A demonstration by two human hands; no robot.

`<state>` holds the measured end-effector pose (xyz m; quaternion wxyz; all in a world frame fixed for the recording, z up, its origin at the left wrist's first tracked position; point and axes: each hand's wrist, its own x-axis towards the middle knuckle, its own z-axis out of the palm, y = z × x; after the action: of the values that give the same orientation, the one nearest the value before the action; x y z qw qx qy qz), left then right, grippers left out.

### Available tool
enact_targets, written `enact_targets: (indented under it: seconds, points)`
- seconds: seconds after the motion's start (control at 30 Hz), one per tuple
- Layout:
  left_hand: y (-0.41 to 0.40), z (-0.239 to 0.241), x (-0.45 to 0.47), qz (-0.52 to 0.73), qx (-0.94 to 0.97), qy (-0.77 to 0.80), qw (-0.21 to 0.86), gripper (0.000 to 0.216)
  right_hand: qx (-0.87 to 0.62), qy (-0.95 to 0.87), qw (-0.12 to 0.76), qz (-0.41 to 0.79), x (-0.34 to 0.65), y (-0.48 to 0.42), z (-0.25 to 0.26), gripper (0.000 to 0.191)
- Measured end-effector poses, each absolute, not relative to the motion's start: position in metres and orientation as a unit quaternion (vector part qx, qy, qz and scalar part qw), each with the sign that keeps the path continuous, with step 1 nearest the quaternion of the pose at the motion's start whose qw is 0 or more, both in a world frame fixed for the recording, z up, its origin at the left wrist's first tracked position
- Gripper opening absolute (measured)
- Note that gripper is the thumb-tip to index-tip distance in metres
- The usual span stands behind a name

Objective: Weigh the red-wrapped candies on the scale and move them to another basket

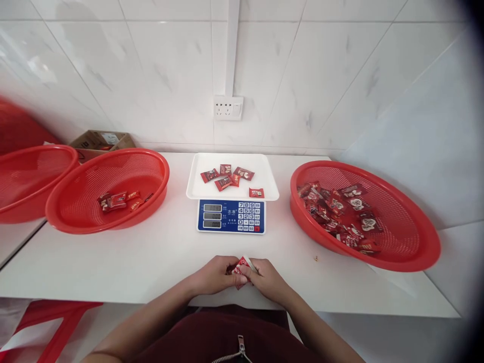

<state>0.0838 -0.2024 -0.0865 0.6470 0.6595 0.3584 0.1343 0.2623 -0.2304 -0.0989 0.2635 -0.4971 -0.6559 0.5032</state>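
Close to the table's front edge, my left hand point(215, 275) and my right hand point(269, 280) meet around a small red snack packet point(241, 265) with white print. Fingers and thumbs of both hands are closed on it, hiding much of its surface. Just beyond them stands a digital scale point(231, 217) with a blue keypad panel. On its white weighing tray point(266, 174) lie several red and dark red snack packets point(224, 182), one of them apart near the front right corner.
To the right, a red mesh basket point(416, 242) holds many wrapped packets. Another red basket point(75, 201) at the left holds several packets, with a third basket point(34, 194) beyond it. A cardboard box point(88, 138) sits behind, and a small crumb point(316, 258) lies on the white table point(159, 262).
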Motion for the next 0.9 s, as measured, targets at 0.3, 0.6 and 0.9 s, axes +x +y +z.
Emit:
enact_targets:
  seconds: [0.3,0.6,0.9]
  points:
    - [-0.193,-0.102,0.087,0.180,0.567,0.395,0.700,0.041,-0.555,-0.555,0.421,0.455,0.245,-0.238,-0.123,0.049]
    - [-0.194,-0.097,0.084,0.228,0.607,0.367,0.667,0.037,-0.442,-0.600,0.338,0.575,0.259,-0.230,-0.109,0.056]
    - [-0.192,-0.092,0.083,0.182,0.640,0.348,0.661,0.041,-0.454,-0.594,0.311,0.587,0.259,-0.227,-0.112,0.054]
